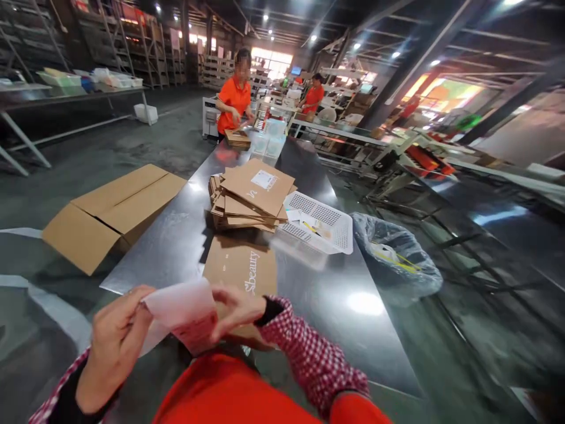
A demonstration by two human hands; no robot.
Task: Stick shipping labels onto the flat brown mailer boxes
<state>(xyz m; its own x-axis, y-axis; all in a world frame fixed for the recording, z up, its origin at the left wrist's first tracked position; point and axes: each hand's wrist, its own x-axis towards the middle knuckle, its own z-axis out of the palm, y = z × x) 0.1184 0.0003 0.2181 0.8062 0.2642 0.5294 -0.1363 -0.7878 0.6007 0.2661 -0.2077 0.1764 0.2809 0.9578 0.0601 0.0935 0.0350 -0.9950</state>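
Note:
A curled sheet of white, partly translucent paper [183, 303] hangs between my hands, reddish on its lower part. My left hand [117, 341] pinches its left edge between thumb and fingers. On the other side my right hand [238, 309] is at the sheet's right edge, thumb and fingers around it. Below and beyond the right hand lies a flat brown carton with "beauty" printed on it [260, 271], at the near end of the metal table [326, 306]. A pile of flat brown cartons [251, 194] stands farther up the table.
Beside the pile is a white perforated basket [342, 229] with papers and a yellow item. An open cardboard box [119, 206] stands left of the table, a plastic-lined bin [397, 259] right. Two people in orange shirts [233, 100] work beyond.

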